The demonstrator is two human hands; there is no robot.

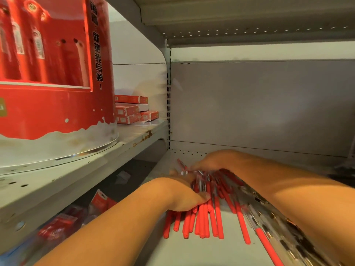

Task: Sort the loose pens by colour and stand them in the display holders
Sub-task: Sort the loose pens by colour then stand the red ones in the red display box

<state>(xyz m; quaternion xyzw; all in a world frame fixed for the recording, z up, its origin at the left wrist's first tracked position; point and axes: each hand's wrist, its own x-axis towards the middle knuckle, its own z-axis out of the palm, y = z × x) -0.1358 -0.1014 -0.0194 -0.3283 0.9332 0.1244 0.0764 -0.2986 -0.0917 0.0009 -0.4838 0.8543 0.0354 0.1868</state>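
pens (209, 217): in the head view, a loose heap lay on the pale shelf (192, 250), between the two forearms, ends toward the camera.
progress: early, by my judgement; the heap was being gathered, and none of it stood in a holder yet.
sorting: every pen seen in the heap was red, so little colour sorting looked to be left here.
holder (48, 112): a big red round display stood on the higher ledge at left, well apart from the heap.
look: matte red barrels, with clear and silver parts at the far ends; blur hid finer detail.
left hand (180, 194): thumb and fingers curled round a bunch at mid-heap.
right hand (213, 162): at the heap's far end; fingers too blurred to tell.
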